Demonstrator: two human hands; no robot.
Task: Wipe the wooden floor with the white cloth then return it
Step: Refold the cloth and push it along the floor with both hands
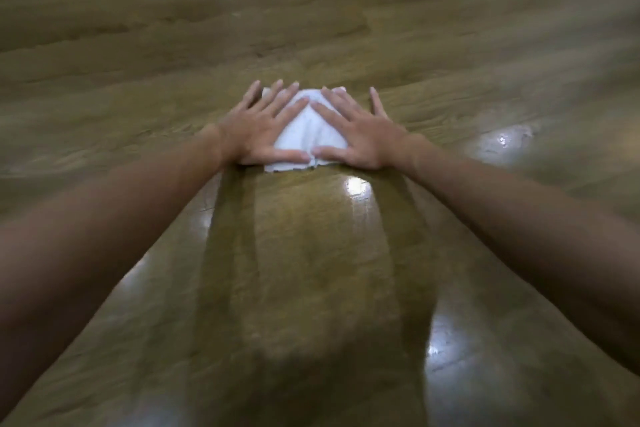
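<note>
Glossy wooden floor [311, 253], soft cloth [306, 135]

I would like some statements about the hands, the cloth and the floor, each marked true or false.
1. Both hands press flat on the white cloth. True.
2. The left hand grips a mop handle. False: its fingers lie straight on the cloth.
3. The cloth lies on the wooden floor. True.
4. The right hand is lifted off the cloth. False: it rests on it.
5. The two thumbs nearly meet. True.
</note>
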